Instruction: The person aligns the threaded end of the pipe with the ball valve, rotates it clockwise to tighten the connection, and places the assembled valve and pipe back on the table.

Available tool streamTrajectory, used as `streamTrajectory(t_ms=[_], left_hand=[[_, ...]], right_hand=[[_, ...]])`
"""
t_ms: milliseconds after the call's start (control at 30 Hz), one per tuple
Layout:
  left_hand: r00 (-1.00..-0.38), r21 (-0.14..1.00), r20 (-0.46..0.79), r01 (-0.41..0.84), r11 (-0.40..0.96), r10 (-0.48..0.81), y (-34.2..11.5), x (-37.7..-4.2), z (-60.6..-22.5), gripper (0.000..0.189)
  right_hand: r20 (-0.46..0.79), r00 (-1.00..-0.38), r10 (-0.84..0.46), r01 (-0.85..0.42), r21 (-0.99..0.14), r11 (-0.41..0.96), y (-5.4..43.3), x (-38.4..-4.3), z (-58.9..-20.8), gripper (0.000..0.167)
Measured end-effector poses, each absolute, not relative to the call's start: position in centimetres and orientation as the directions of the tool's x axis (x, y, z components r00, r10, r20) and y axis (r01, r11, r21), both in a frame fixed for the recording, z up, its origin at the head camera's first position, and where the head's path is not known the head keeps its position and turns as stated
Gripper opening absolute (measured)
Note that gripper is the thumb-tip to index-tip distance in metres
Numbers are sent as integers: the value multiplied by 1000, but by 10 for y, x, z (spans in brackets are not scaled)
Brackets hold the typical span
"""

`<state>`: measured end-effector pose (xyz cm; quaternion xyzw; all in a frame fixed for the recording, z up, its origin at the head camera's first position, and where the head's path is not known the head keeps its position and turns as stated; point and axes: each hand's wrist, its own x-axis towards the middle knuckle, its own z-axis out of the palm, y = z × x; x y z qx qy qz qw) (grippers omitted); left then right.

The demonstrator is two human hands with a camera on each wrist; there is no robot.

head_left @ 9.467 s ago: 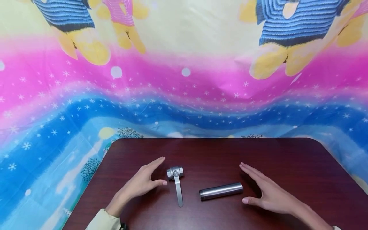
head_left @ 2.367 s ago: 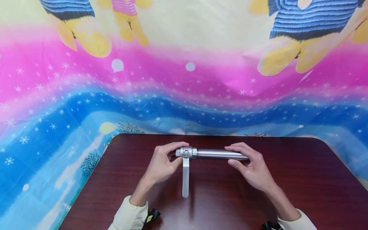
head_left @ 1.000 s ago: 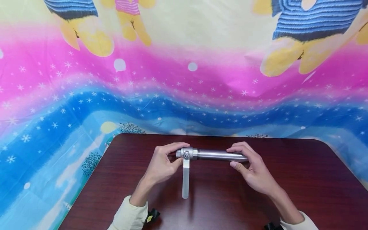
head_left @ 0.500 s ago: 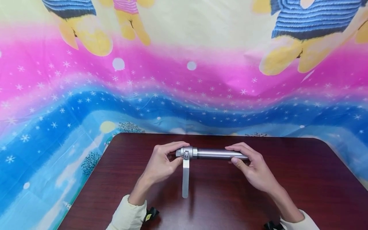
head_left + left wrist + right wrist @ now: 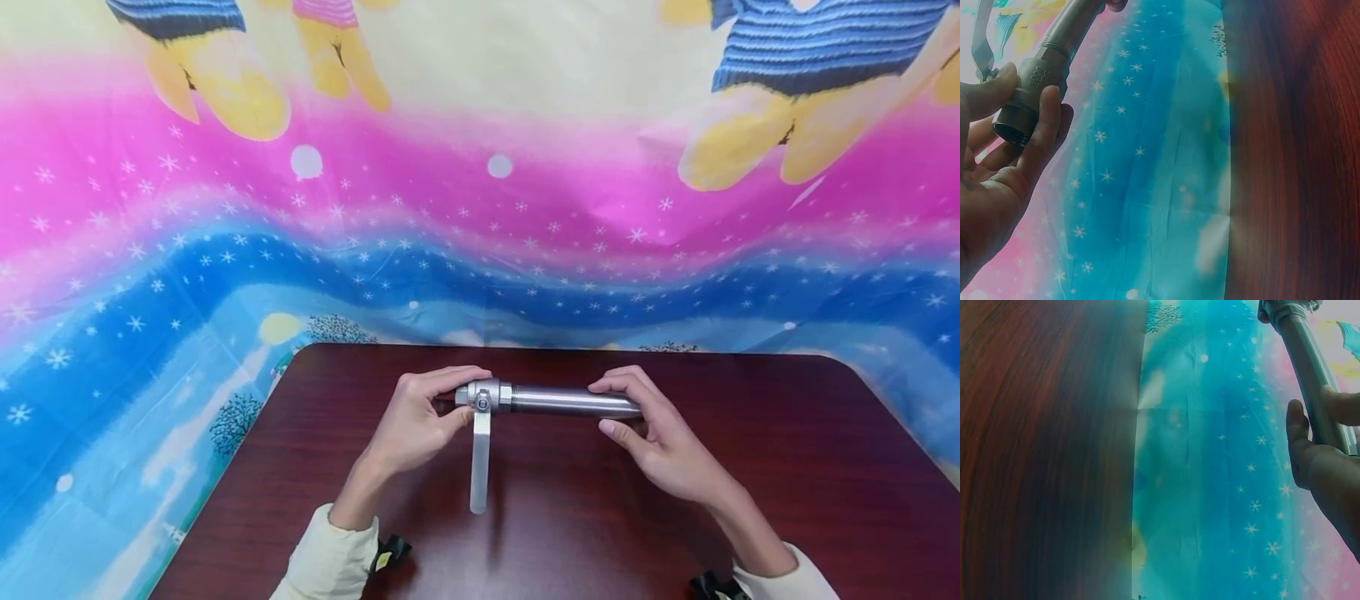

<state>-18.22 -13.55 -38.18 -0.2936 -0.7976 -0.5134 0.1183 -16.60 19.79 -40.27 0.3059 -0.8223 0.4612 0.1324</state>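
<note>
A steel ball valve [image 5: 489, 395] is held above the table by my left hand [image 5: 415, 421], fingers over its top and thumb at the near side. Its flat lever [image 5: 481, 467] points toward me. The threaded end of a steel pipe [image 5: 562, 401] sits in the valve's right port, with some thread showing [image 5: 1290, 311]. My right hand [image 5: 660, 433] holds the pipe's far right end, fingers over the top and thumb below the near side. In the left wrist view, the valve's open left port [image 5: 1015, 132] faces out between the left thumb and fingers.
The dark red-brown wooden table [image 5: 570, 517] has rounded far corners. Behind and beside it hangs a printed cloth [image 5: 480, 242] in pink, blue and cream. Black straps [image 5: 390, 552] show at both cuffs.
Valve and pipe, lying apart on the table at first, are now joined end to end and lifted in both hands. Lately the right thumb and fingers shift on the pipe; the left hand stays still.
</note>
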Motion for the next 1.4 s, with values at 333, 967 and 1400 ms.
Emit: streamTrajectory(t_ms=[333,967,1400], left_hand=[[-805,767,483,579,276,346,-134,-184,-382,52],[-800,762,495,587,272,340,-131,-182,-385,52],[-804,767,492,582,271,335,-131,-182,-386,52]], right_hand=[[542,-763,-353,-646,-653,395,198,-168,-401,56],[497,-785,-370,-617,-685,388,197,-163,-402,52],[536,-770,-346,-638,-661,395,195,-164,-399,51]])
